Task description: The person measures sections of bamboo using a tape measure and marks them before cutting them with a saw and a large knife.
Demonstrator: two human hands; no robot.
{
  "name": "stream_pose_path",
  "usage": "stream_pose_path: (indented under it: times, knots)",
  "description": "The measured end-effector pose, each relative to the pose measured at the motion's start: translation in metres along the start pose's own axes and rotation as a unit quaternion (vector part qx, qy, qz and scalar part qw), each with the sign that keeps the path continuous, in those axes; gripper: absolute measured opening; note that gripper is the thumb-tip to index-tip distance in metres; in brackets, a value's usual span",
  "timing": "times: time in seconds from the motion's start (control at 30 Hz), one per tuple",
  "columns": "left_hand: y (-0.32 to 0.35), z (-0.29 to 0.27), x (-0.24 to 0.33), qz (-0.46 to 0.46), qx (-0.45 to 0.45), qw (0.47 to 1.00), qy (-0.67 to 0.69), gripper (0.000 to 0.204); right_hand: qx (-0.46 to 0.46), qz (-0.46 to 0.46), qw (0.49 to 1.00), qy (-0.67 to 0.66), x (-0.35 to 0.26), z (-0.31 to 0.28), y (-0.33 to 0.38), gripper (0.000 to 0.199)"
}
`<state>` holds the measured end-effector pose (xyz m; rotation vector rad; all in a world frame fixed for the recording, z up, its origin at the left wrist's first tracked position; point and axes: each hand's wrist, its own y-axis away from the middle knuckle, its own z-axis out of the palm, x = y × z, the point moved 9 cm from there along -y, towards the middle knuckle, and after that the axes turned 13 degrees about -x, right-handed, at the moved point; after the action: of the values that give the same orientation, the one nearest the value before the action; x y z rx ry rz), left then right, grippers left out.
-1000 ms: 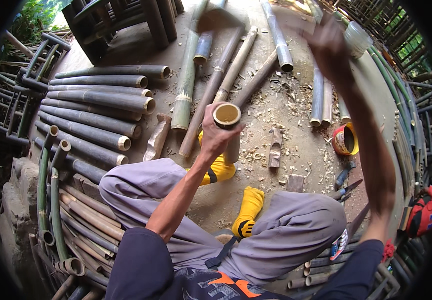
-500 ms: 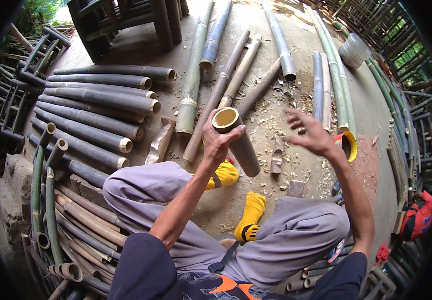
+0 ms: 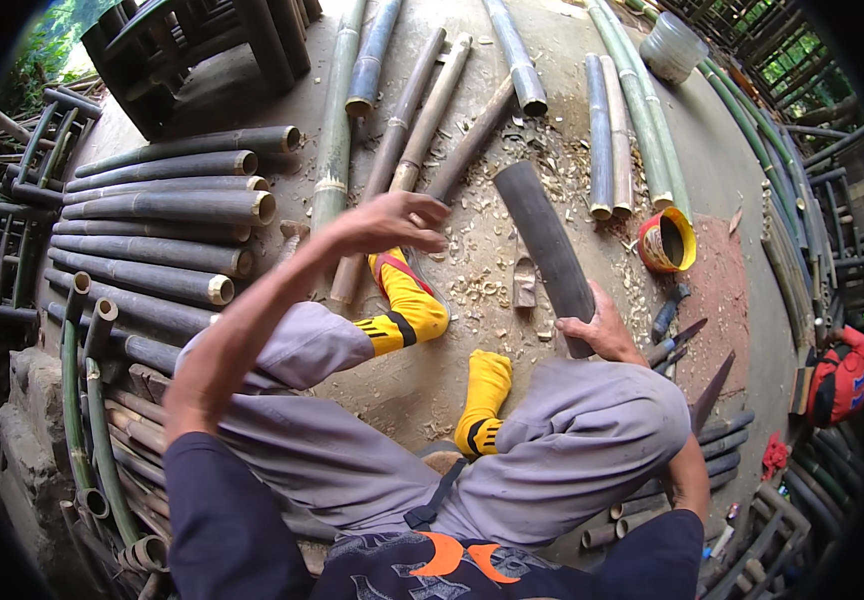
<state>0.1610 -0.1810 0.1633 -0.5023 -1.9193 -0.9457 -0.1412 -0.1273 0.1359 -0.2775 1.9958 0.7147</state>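
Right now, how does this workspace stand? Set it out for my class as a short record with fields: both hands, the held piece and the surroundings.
Left hand: raised, fingers loosely bent, holding nothing visible
Right hand: gripping a dark bamboo piece near its lower end
Held piece: tilted, upper end leaning left
Left side: cut bamboo lengths in a row
Right side: red, yellow-rimmed container; blade by the right knee
Floor: wood shavings scattered around a wooden block
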Motion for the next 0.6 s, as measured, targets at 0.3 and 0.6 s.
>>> stream_pose_path:
  times: [0.3,0.6]
  knots:
    - [0.174,-0.082,-0.174,-0.215,0.262,0.936,-0.098,0.047,0.063,0.201,0.977,0.028,0.131,0.033,0.103,0.066]
    - [0.210,0.070,-0.290,-0.440,0.439,0.769,-0.150,0.086,0.146,0.224,0.964,0.000,0.150,0.046,0.147,0.066]
